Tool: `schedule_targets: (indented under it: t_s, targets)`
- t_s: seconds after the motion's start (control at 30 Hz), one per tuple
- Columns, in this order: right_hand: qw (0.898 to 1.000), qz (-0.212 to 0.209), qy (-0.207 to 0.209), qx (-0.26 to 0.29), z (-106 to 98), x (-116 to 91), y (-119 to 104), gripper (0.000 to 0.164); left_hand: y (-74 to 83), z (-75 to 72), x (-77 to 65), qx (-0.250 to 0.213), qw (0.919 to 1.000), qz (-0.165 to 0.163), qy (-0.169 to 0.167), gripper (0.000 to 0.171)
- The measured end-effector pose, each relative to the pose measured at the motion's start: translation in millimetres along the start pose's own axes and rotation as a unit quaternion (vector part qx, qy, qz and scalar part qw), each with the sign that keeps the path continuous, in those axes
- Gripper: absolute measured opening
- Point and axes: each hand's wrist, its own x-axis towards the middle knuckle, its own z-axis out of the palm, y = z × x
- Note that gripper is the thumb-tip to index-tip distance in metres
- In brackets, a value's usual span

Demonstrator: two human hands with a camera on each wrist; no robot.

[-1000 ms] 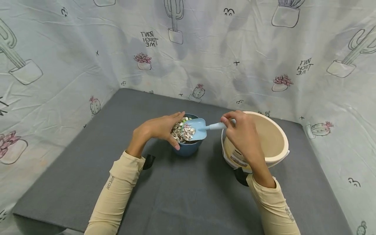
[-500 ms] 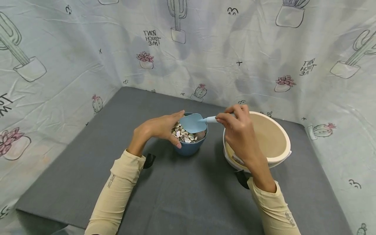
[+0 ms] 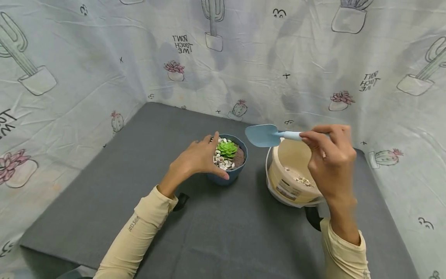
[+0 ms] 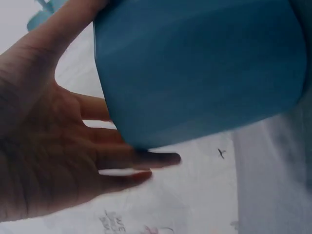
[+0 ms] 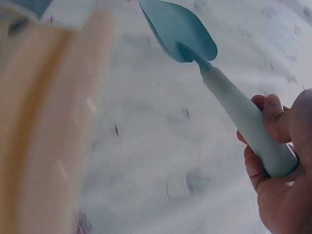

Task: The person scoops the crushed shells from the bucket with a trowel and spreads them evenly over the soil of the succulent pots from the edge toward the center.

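A blue plant pot stands on the table with a green succulent in it. Pale pebbles cover the left part around the plant, while brown soil shows at the right. My left hand is spread along the pot's left side, thumb in front; the left wrist view shows long, straight fingers beside the blue wall. Between pot and bucket, my right hand grips the handle of a light-blue hand trowel, held above the table. No pebbles show on its blade.
Right of the pot, a cream bucket with a label and a white handle stands partly behind my right hand. Some pebbles lie inside it. Grey cloth covers the table, and a cactus-print curtain hangs behind.
The trowel tipped its pebbles into the pot, then moved right and up with my right hand. The succulent now shows. My left hand shifted slightly, its thumb further along the pot's front.
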Motion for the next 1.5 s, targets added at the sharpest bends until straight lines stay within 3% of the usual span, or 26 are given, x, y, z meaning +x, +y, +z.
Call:
schedule_targets:
  t_s: [0.13, 0.23, 0.33, 0.5, 0.6, 0.67, 0.77, 0.93, 1.07, 1.2, 1.3, 1.5]
  targets:
    - [0.999, 0.030, 0.015, -0.031, -28.4, 2.4, 14.1, 0.003, -9.1, -9.8, 8.8, -0.001, 0.9988, 0.048, -0.011, 0.141]
    - [0.997, 0.038, -0.027, -0.066, -50.6, 3.4, 24.8, 0.006, -18.1, -19.5, 19.1, -0.010, 0.9949, 0.094, -0.037, 0.144]
    - [0.988, 0.028, -0.098, -0.117, -64.0, 3.3, 35.2, 0.006, -25.4, -29.9, 30.9, -0.014, 0.9891, 0.125, -0.076, 0.148]
    - [0.963, -0.018, -0.187, -0.194, -58.2, -2.4, 58.1, 0.006, -29.2, -43.6, 44.8, 0.003, 0.9810, 0.141, -0.133, 0.149]
    - [0.945, -0.058, -0.239, -0.217, -39.0, -9.9, 73.1, 0.009, -21.9, -45.9, 36.0, 0.029, 0.9800, 0.143, -0.136, 0.143]
    - [0.928, -0.087, -0.280, -0.230, -26.7, -14.9, 81.1, 0.013, -5.4, -42.8, 27.1, 0.040, 0.9806, 0.155, -0.113, 0.134]
    - [0.899, -0.112, -0.345, -0.247, -14.1, -20.2, 87.7, 0.017, 32.0, -29.6, 19.6, 0.039, 0.9801, 0.190, -0.044, 0.115]
    - [0.863, -0.082, -0.407, -0.287, -12.0, -18.5, 86.4, 0.019, 88.6, 7.9, 28.2, -0.003, 0.9580, 0.278, 0.071, 0.087]
    - [0.860, -0.039, -0.413, -0.298, -14.9, -19.6, 88.0, 0.022, 111.0, 33.6, 31.8, 0.002, 0.9480, 0.291, 0.130, 0.064]
    - [0.875, 0.021, -0.396, -0.279, -15.7, -22.4, 92.8, 0.014, 117.1, 43.2, 30.7, 0.012, 0.9456, 0.279, 0.168, 0.053]
    - [0.880, 0.077, -0.395, -0.251, -15.7, -21.7, 96.2, 0.005, 116.2, 42.9, 31.2, 0.016, 0.9460, 0.272, 0.176, 0.052]
    - [0.873, 0.203, -0.394, -0.203, -24.5, -18.2, 101.1, 0.016, 119.5, 36.9, 32.9, 0.022, 0.9486, 0.273, 0.158, 0.049]
